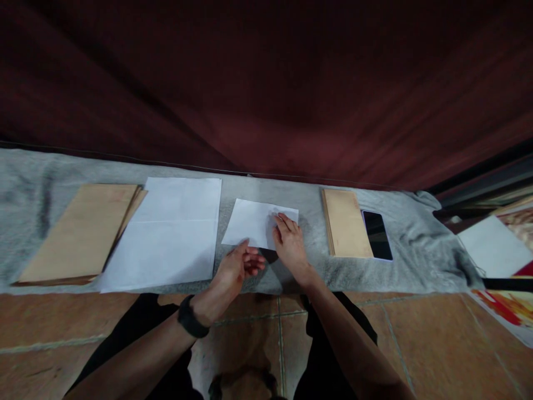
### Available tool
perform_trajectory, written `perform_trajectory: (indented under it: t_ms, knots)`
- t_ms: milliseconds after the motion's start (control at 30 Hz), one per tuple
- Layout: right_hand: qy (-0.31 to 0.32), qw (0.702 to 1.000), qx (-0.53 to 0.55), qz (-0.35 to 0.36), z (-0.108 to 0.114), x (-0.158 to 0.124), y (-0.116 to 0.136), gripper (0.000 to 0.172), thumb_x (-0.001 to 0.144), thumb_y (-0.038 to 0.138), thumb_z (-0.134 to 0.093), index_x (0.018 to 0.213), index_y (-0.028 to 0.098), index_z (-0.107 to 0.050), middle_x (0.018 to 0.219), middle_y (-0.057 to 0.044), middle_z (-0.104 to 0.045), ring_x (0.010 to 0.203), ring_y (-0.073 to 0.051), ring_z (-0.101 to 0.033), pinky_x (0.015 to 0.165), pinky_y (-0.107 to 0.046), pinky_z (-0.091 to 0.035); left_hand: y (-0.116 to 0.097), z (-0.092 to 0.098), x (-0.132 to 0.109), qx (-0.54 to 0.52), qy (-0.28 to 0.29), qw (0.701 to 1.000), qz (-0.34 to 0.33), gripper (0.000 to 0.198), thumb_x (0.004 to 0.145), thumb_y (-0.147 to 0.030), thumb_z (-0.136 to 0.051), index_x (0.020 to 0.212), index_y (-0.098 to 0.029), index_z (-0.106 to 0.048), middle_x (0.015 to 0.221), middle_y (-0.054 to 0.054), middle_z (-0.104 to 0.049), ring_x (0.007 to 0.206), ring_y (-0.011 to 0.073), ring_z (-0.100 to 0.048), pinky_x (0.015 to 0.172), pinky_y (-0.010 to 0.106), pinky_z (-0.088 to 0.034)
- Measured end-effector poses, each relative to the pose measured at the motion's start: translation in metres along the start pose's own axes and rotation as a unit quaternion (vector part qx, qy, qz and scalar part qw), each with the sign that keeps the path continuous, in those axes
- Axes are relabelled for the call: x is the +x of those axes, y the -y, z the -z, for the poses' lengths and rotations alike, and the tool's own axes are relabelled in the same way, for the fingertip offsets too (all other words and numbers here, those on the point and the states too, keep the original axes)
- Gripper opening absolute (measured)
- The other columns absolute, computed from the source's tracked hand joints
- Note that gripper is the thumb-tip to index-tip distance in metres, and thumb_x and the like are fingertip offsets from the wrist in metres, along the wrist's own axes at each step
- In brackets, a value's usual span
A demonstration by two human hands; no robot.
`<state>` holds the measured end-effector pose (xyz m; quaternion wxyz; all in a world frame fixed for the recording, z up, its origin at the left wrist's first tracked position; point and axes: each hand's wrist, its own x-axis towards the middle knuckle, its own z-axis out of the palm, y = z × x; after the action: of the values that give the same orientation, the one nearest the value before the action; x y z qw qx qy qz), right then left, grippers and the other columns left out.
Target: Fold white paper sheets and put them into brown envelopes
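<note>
A white sheet of paper (254,223), apparently folded, lies on the grey cloth in front of me. My right hand (289,241) rests on its right part, fingers stretched out over the surface. By the near edge is my left hand (238,266), its thumb at the paper's border and its other fingers loosely bent with the palm turned inward. Neither hand grips anything. To the left lies a stack of larger white sheets (175,239) with a crease across the top one. A pile of small brown envelopes (347,225) sits to the right.
Large brown envelopes (83,230) overlap the white sheets at far left. A dark-screened phone (377,236) touches the small envelopes. The grey cloth (428,244) covers a narrow surface against a dark red curtain (266,100). Papers (495,244) lie at far right, above a tiled floor (433,339).
</note>
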<state>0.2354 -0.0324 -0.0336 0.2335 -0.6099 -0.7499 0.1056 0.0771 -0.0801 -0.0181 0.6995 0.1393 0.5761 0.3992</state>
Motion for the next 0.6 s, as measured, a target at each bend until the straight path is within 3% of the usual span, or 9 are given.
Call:
perform_trajectory:
  t_ms: [67, 133, 233, 300, 400, 467, 600]
  knots:
    - [0.009, 1.0, -0.001, 0.002, -0.001, 0.001, 0.001, 0.042, 0.106, 0.023, -0.042, 0.144, 0.02, -0.059, 0.152, -0.011, -0.058, 0.136, -0.026, -0.054, 0.111, -0.044, -0.044, 0.002, -0.002, -0.009, 0.025, 0.029, 0.999, 0.015, 0.046, 0.096, -0.05, -0.052, 0.062, -0.019, -0.059, 0.057, 0.008, -0.068, 0.044, 0.0161, -0.061, 0.043, 0.025, -0.042]
    - [0.012, 1.0, 0.004, 0.003, -0.003, 0.001, 0.001, 0.043, 0.105, 0.021, -0.041, 0.145, 0.021, -0.059, 0.153, -0.011, -0.057, 0.136, -0.026, -0.055, 0.112, -0.046, -0.043, 0.003, -0.006, -0.018, 0.065, 0.072, 0.995, -0.016, 0.051, 0.095, -0.055, -0.051, 0.06, -0.02, -0.06, 0.057, 0.007, -0.066, 0.044, 0.016, -0.059, 0.044, 0.026, -0.042]
    - [0.011, 1.0, 0.02, 0.016, -0.007, 0.002, 0.001, 0.046, 0.104, 0.02, -0.04, 0.148, 0.02, -0.056, 0.154, -0.012, -0.056, 0.139, -0.026, -0.053, 0.115, -0.049, -0.042, -0.003, -0.015, -0.02, 0.148, 0.069, 0.968, -0.192, 0.047, 0.096, -0.056, -0.052, 0.07, -0.02, -0.069, 0.07, 0.008, -0.072, 0.062, 0.0193, -0.067, 0.065, 0.031, -0.055]
    - [0.02, 0.999, 0.026, 0.037, -0.012, 0.001, 0.002, 0.05, 0.103, 0.017, -0.041, 0.151, 0.017, -0.052, 0.157, -0.014, -0.053, 0.144, -0.026, -0.049, 0.118, -0.048, -0.04, -0.013, -0.022, -0.01, 0.225, 0.036, 0.913, -0.338, 0.037, 0.098, -0.05, -0.051, 0.096, -0.022, -0.074, 0.103, 0.009, -0.077, 0.099, 0.0235, -0.072, 0.096, 0.036, -0.055]
    - [0.04, 0.997, -0.002, 0.067, -0.022, -0.003, 0.006, 0.058, 0.1, 0.016, -0.045, 0.158, 0.012, -0.043, 0.162, -0.017, -0.046, 0.151, -0.027, -0.039, 0.125, -0.049, -0.032, -0.023, -0.03, 0.019, 0.387, 0.04, 0.807, -0.444, 0.046, 0.101, -0.041, -0.047, 0.139, -0.02, -0.06, 0.156, 0.011, -0.054, 0.15, 0.0254, -0.043, 0.127, 0.044, -0.029]
    - [0.053, 0.995, -0.033, 0.082, -0.027, -0.006, 0.009, 0.062, 0.099, 0.019, -0.049, 0.16, 0.012, -0.039, 0.165, -0.017, -0.04, 0.155, -0.029, -0.034, 0.127, -0.051, -0.025, -0.023, -0.033, 0.038, 0.461, 0.043, 0.765, -0.446, 0.053, 0.102, -0.042, -0.044, 0.148, -0.017, -0.053, 0.164, 0.014, -0.044, 0.156, 0.0262, -0.032, 0.13, 0.047, -0.022]
    - [0.062, 0.991, -0.069, 0.097, -0.031, -0.009, 0.008, 0.063, 0.1, 0.022, -0.051, 0.161, 0.014, -0.037, 0.168, -0.017, -0.035, 0.157, -0.03, -0.028, 0.129, -0.053, -0.02, -0.013, -0.034, 0.061, 0.542, 0.03, 0.711, -0.447, 0.058, 0.103, -0.044, -0.041, 0.154, -0.016, -0.046, 0.166, 0.015, -0.04, 0.159, 0.0264, -0.026, 0.131, 0.049, -0.015]
